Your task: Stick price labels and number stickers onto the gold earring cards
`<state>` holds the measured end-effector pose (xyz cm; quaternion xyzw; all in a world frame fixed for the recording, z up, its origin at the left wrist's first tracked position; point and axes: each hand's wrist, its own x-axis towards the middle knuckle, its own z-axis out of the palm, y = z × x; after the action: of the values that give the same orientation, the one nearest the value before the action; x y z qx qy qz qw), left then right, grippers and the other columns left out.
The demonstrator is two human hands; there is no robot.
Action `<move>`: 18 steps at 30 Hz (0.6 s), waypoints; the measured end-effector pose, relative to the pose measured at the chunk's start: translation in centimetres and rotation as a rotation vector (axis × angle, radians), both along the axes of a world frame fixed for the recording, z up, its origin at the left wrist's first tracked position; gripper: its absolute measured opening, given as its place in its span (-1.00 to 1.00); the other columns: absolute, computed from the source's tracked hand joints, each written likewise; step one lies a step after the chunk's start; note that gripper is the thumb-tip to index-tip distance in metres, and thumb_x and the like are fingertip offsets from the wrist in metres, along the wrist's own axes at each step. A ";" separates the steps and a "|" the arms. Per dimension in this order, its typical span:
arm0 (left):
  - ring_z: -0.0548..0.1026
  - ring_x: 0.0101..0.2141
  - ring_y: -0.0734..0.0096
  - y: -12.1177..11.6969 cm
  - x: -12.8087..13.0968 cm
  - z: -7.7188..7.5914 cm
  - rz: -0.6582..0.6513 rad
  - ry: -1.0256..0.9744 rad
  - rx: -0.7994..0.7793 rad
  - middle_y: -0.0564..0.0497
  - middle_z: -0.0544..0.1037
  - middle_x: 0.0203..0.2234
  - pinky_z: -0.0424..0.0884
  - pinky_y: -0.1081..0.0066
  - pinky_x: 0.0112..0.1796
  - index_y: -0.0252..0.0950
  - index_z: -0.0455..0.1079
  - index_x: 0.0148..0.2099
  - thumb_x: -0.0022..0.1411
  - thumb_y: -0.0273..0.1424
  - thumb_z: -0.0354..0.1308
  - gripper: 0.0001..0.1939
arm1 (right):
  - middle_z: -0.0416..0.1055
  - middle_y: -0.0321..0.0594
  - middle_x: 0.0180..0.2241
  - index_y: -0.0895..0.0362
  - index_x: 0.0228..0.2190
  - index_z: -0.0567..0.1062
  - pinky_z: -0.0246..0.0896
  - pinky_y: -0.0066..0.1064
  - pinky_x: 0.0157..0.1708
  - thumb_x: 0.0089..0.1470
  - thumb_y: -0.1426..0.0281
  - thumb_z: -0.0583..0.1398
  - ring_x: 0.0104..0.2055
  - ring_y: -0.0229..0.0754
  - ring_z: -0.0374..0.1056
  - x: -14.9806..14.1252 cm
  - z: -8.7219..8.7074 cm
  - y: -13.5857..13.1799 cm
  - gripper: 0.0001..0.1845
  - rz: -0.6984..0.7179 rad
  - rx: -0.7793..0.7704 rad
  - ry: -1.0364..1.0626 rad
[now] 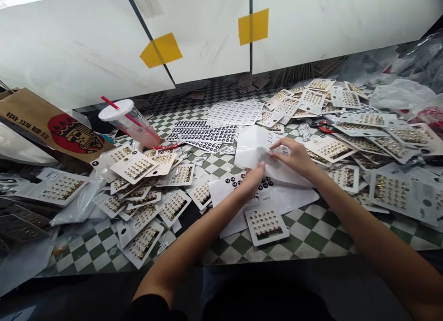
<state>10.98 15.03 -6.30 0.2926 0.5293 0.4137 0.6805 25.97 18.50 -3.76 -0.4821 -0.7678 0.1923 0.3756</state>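
Observation:
In the middle of the table a white sticker sheet (pixel 246 145) with small printed labels is lifted and bent. My left hand (pixel 254 179) grips its lower edge, thumb on top. My right hand (pixel 294 157) is at its printed part, thumb and fingertips pinched together there; whether a single label is between them is too small to tell. Under both hands lies another white sheet (pixel 226 196) with round black stickers. A card of gold stud earrings (pixel 266 225) rests near the front edge, partly over that sheet, below my left hand.
Heaps of earring cards lie at left (pixel 138 196) and right (pixel 346 122). Behind my hands are more sticker sheets (pixel 235 112). A plastic cup (pixel 133 122) with a red straw leans beside a brown paper bag (pixel 69 132). White panels (pixel 207 39) overhang the back.

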 end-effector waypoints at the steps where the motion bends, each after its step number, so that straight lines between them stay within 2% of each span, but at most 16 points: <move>1: 0.28 0.14 0.10 -0.3 -0.3 0.0 0.005 0.025 -0.014 -0.17 0.45 0.01 0.17 0.23 0.15 -0.35 0.38 -0.11 0.15 -0.33 0.15 -0.74 | 0.47 -0.15 -0.37 0.10 -0.46 0.44 0.28 -0.18 -0.17 -0.01 0.29 0.20 -0.24 -0.05 0.39 0.2 0.2 0.0 -0.87 -0.020 0.017 0.023; 4: 0.33 0.10 0.06 -1.1 -1.0 0.7 0.028 0.077 -0.045 -0.24 0.46 -0.01 0.20 0.22 0.13 -0.39 0.38 -0.15 0.16 -0.34 0.15 -0.75 | 0.44 -0.18 -0.43 0.08 -0.51 0.41 0.29 -0.18 -0.20 0.02 0.33 0.17 -0.31 -0.09 0.38 0.6 0.8 0.0 -0.88 -0.099 0.062 0.087; 8: 0.44 -0.02 0.21 -1.5 -1.4 1.9 0.058 0.050 -0.031 -0.17 0.48 -0.03 0.36 0.31 0.01 -0.36 0.31 -0.02 0.22 -0.41 0.05 -0.72 | 0.40 -0.16 -0.40 0.06 -0.45 0.41 0.29 -0.15 -0.19 0.08 0.35 0.13 -0.30 -0.09 0.35 0.6 1.3 -0.6 -0.90 -0.245 0.170 0.117; 12: 0.48 -0.08 0.26 -1.6 -1.6 2.2 0.063 0.023 -0.008 -0.14 0.51 -0.10 0.39 0.35 -0.02 -0.37 0.29 0.02 0.25 -0.46 0.00 -0.71 | 0.41 -0.15 -0.36 0.09 -0.42 0.44 0.28 -0.14 -0.21 0.00 0.31 0.23 -0.25 -0.04 0.33 -0.7 0.6 -1.0 -0.89 -0.055 0.169 -0.064; 14: 0.48 -0.08 0.23 -1.7 -1.6 2.1 0.053 0.024 -0.014 -0.16 0.52 -0.12 0.39 0.33 -0.02 -0.39 0.31 -0.01 0.26 -0.44 0.01 -0.73 | 0.39 -0.17 -0.42 0.09 -0.49 0.43 0.29 -0.20 -0.27 -0.02 0.34 0.24 -0.29 -0.07 0.33 -1.2 0.2 -0.7 -0.90 -0.031 0.156 -0.097; 16: 0.48 -0.07 0.27 -1.8 -1.8 2.3 0.050 0.022 -0.011 -0.16 0.51 -0.09 0.40 0.36 -0.03 -0.39 0.31 0.00 0.27 -0.44 -0.01 -0.73 | 0.36 -0.17 -0.44 0.09 -0.53 0.40 0.28 -0.20 -0.28 0.03 0.38 0.19 -0.32 -0.09 0.31 -1.4 0.3 -0.3 -0.87 -0.117 0.183 -0.076; 18: 0.52 -0.14 0.30 -2.2 -2.4 3.0 0.017 0.005 -0.005 -0.18 0.53 -0.11 0.43 0.37 -0.08 -0.40 0.32 -0.03 0.28 -0.42 0.00 -0.75 | 0.34 -0.13 -0.41 0.09 -0.50 0.39 0.24 -0.11 -0.20 0.11 0.38 0.11 -0.29 -0.05 0.28 -1.2 1.0 -0.4 -0.85 -0.254 0.248 -0.063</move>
<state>8.61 12.85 -3.26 0.2874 0.5345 0.4173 0.6764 24.81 18.08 -2.77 -0.5309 -0.7299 0.0319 0.4294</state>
